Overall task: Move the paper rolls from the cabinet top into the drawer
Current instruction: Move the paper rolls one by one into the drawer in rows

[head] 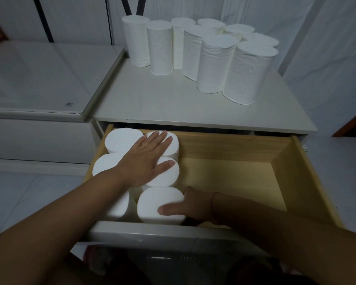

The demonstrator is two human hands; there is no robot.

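White paper rolls (123, 140) stand packed in the left end of the wooden drawer (234, 149). Left hand (146, 161) lies flat on their tops, fingers straight. Right hand (193, 204) grips the front roll (152, 202) from its right side, thumb on top. More rolls (214, 64) stand upright on the cabinet top (152, 103).

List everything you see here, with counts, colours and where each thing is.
Paper rolls on the cabinet top: about nine, white, upright, clustered back right.
Paper rolls in the drawer: six, white, upright, left side.
Drawer: one, light wood, white front, pulled open.
Cabinet: one, white, centre.
Glossy-topped unit: one, white, left of cabinet.
Left hand: flat on top of drawer rolls.
Right hand: grips the nearest roll.
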